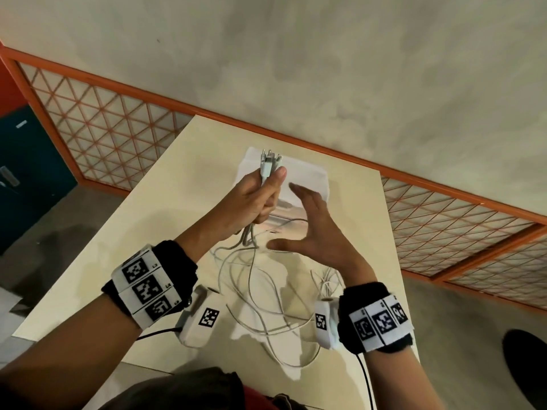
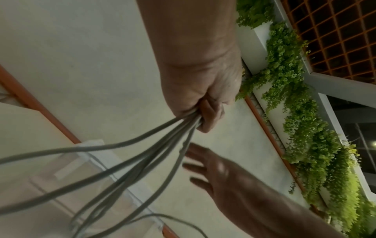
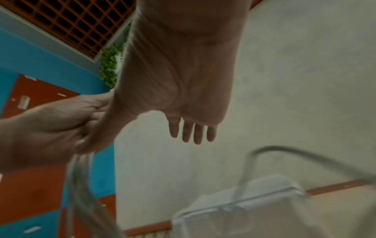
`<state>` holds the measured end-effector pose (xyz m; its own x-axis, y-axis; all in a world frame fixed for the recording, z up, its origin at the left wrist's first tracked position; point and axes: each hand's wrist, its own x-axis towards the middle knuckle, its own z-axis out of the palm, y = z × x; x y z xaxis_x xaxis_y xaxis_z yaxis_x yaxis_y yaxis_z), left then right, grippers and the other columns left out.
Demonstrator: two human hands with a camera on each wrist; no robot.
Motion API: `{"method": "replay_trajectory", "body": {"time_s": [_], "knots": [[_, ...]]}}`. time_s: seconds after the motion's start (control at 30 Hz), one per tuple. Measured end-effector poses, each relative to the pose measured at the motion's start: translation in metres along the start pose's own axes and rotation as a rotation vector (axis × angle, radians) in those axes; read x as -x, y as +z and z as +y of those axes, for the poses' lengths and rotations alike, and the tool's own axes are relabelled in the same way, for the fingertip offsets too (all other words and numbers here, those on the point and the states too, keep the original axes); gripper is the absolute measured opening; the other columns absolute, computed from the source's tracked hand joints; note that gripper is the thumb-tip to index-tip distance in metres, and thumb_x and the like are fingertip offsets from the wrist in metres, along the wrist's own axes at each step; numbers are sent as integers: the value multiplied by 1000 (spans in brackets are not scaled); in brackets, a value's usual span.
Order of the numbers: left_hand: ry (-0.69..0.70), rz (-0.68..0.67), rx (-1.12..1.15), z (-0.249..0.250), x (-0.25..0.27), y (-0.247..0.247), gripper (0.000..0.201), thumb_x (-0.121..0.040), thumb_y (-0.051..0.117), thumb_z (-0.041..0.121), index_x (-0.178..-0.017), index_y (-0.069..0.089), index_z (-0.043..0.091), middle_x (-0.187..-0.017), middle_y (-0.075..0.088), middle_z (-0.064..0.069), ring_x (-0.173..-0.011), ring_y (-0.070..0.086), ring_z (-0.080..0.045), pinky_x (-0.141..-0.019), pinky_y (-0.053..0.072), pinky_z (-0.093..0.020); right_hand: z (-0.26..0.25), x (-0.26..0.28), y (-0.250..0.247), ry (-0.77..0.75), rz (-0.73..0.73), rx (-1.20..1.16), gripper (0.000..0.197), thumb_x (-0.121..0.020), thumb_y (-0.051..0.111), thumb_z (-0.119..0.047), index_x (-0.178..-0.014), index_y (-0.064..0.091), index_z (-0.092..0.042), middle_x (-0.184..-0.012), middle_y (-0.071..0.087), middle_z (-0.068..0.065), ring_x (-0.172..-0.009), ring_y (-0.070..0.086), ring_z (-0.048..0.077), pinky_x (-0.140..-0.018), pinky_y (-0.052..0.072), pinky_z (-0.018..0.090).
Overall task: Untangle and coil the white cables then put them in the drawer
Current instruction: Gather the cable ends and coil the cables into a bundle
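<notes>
My left hand (image 1: 260, 190) is raised above the cream table (image 1: 165, 184) and grips a bundle of white cables (image 1: 257, 279) near their plug ends (image 1: 270, 161), which stick up past my thumb. The strands hang from the fist (image 2: 201, 103) as cables (image 2: 130, 161) and trail in loose loops on the table. My right hand (image 1: 307, 223) hovers just right of the bundle with fingers straight and spread, holding nothing; its flat palm (image 3: 179, 90) shows in the right wrist view. Behind both hands stands the small white drawer unit (image 1: 307, 179).
An orange-framed lattice partition (image 1: 97, 122) runs behind the table. A teal cabinet (image 1: 26, 173) stands at the far left. A second small bunch of white cable (image 1: 325, 279) lies near my right wrist. Green hanging plants (image 2: 301, 128) show in the left wrist view.
</notes>
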<state>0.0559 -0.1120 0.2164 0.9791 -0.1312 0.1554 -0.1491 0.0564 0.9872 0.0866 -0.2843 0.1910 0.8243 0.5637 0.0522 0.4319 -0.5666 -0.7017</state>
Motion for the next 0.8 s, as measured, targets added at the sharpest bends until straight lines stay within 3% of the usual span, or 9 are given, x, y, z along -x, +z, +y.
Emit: {"method": "replay_trajectory", "body": {"time_s": [0.07, 0.13, 0.2, 0.27, 0.37, 0.5, 0.63, 0.73, 0.8], "knots": [[23, 6, 44, 1, 0, 5, 43, -100, 33, 35, -60, 29, 18, -58, 13, -5, -45, 16, -13, -42, 17, -23, -23, -7, 8, -25, -88, -66, 90, -62, 81, -50, -138, 37, -29, -140, 43, -9, -128, 41, 4, -106, 35, 22], [41, 14, 120, 3, -1, 7, 40, -97, 36, 38, -63, 30, 17, -58, 15, -3, -44, 18, -11, -41, 20, -21, -33, -12, 24, -48, -217, -150, 46, -76, 77, -33, -116, 60, -17, -114, 65, -4, -107, 60, 9, -95, 47, 24], [58, 40, 201, 4, -3, 3, 39, -93, 39, 44, -65, 30, 18, -56, 19, 2, -43, 20, -9, -40, 23, -19, -33, -13, 43, -52, -243, -251, 16, -89, 63, -19, -91, 68, -4, -87, 70, 1, -91, 68, 16, -90, 52, 32], [62, 107, 276, 3, -5, -5, 38, -95, 37, 44, -67, 32, 19, -54, 25, 8, -44, 24, -7, -42, 27, -19, -26, -12, 54, 15, -180, -368, 25, -95, 54, -17, -77, 63, -2, -66, 64, -2, -72, 68, 14, -75, 54, 26], [0, 287, 424, -1, -6, -21, 41, -99, 33, 39, -65, 40, 17, -53, 37, 4, -46, 40, -8, -50, 46, -23, -20, -10, 53, 31, 0, -421, 25, -90, 58, -29, -77, 49, -9, -61, 44, 0, -53, 48, 12, -51, 42, 21], [-177, 379, 355, -15, -3, -39, 43, -97, 40, 41, -67, 52, 12, -58, 62, -2, -70, 71, -18, -69, 61, -33, -24, -7, 40, -49, 173, -319, 42, -86, 50, -52, -75, 52, -12, -61, 43, 2, -56, 39, 9, -55, 33, 25], [-382, 448, 247, -37, -2, -43, 31, -92, 57, 34, -88, 60, 3, -81, 69, -14, -65, 70, -17, -59, 60, -27, -33, -12, 33, -70, 266, -211, 44, -97, 47, -36, -56, 46, -17, -50, 44, -8, -50, 41, 5, -53, 32, 18], [-446, 516, 115, -57, -1, -43, 39, -84, 69, 27, -103, 54, -4, -101, 60, -24, -77, 63, -25, -69, 57, -31, -31, -16, 26, -13, 245, -220, 48, -96, 52, -30, -49, 38, -24, -42, 40, -11, -45, 36, 5, -51, 29, 18], [-362, 528, -197, -61, 1, -43, 51, -85, 68, 28, -124, 47, 2, -125, 50, -18, -101, 55, -23, -86, 46, -33, -29, -18, 22, 22, 202, -202, 49, -94, 53, -31, -48, 39, -22, -40, 39, -10, -45, 35, 5, -52, 29, 21]]}}
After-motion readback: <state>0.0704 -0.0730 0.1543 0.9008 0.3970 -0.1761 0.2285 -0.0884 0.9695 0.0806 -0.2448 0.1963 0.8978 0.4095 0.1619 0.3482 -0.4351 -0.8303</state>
